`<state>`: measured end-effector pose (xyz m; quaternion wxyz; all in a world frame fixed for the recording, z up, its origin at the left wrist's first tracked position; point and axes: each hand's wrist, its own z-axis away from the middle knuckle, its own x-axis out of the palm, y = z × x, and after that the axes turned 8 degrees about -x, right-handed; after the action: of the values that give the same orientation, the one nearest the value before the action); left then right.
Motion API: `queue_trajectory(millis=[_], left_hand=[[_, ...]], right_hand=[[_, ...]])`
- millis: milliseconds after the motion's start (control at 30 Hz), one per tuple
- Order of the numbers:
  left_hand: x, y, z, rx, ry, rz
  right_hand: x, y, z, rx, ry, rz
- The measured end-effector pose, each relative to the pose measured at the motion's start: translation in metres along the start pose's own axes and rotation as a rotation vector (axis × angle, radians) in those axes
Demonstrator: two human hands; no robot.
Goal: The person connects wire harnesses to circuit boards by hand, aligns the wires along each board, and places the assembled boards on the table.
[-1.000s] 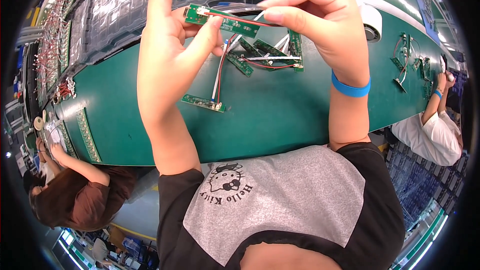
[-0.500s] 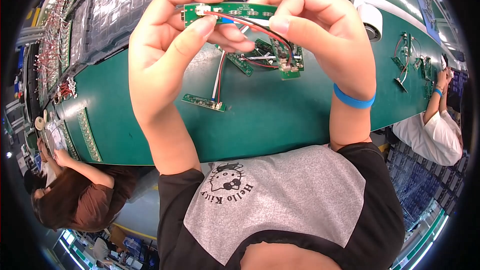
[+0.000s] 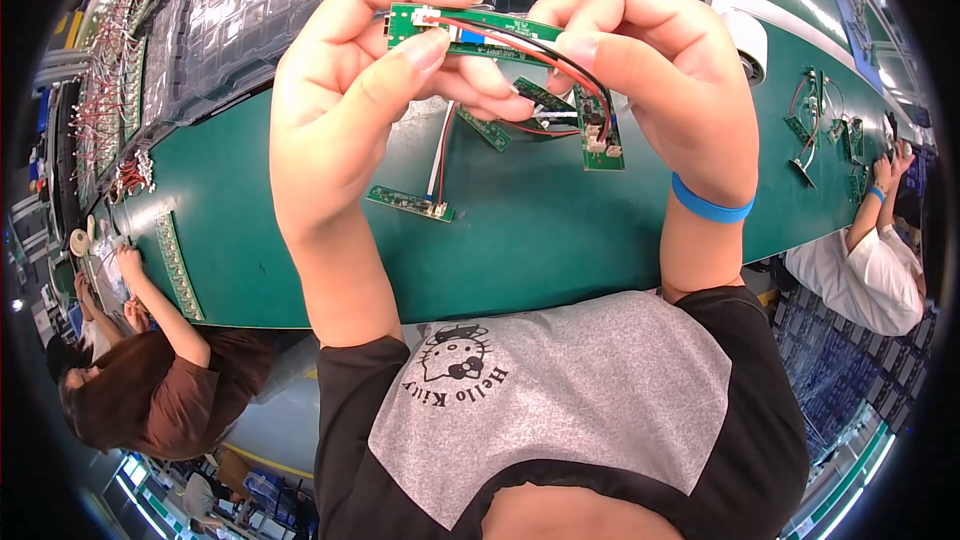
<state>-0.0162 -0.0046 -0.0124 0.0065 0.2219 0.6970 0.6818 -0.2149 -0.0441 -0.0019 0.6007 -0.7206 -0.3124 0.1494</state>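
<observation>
My left hand (image 3: 345, 115) pinches the left end of a narrow green circuit board (image 3: 403, 26) between thumb and fingers. The thumb rests just below a white connector (image 3: 425, 16) at that end. My right hand (image 3: 665, 65) grips the board's other end, its thumb pressed over the wires. Red and black wires (image 3: 578, 70) run from the connector and curve down to a second small board (image 3: 601, 150), which hangs below my right thumb. A blue patch and a white strip show along the held board. My right fingertips are partly hidden behind it.
On the green table (image 3: 500, 270) lies a wired board (image 3: 410, 203), with more boards (image 3: 485, 128) behind my hands. Black trays (image 3: 250, 25) fill the back left. Wired boards (image 3: 805, 125) lie at right. A white round device (image 3: 745, 45) stands nearby. Co-workers sit on both sides.
Both hands have shifted slightly right with the board, which now slopes down toward its right end. The hanging board has swung right. At left, a co-worker's arm has moved.
</observation>
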Motion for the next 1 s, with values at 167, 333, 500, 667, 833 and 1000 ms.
queue_trajectory(millis=[167, 333, 500, 667, 833, 1000], left_hand=[[0.0006, -0.0008, -0.0002, 0.001, -0.006, -0.008], [0.0008, -0.0013, -0.0003, 0.000, -0.008, -0.005], [0.0015, -0.0019, -0.0010, -0.007, 0.011, -0.009], [0.0011, -0.0024, -0.0012, 0.007, 0.005, -0.027], [0.0014, -0.0024, -0.0012, 0.010, 0.003, -0.039], [0.0013, -0.0030, -0.0015, 0.010, 0.003, -0.041]], right_hand=[[-0.0005, 0.0005, 0.0003, 0.000, 0.017, 0.039], [-0.0007, 0.0024, 0.0000, -0.014, 0.022, 0.044], [-0.0013, 0.0038, -0.0007, -0.021, 0.027, 0.050], [-0.0016, 0.0039, -0.0013, -0.033, 0.029, 0.056], [-0.0006, 0.0044, -0.0012, -0.021, 0.044, 0.081], [0.0010, 0.0030, -0.0017, -0.003, 0.057, 0.087]])
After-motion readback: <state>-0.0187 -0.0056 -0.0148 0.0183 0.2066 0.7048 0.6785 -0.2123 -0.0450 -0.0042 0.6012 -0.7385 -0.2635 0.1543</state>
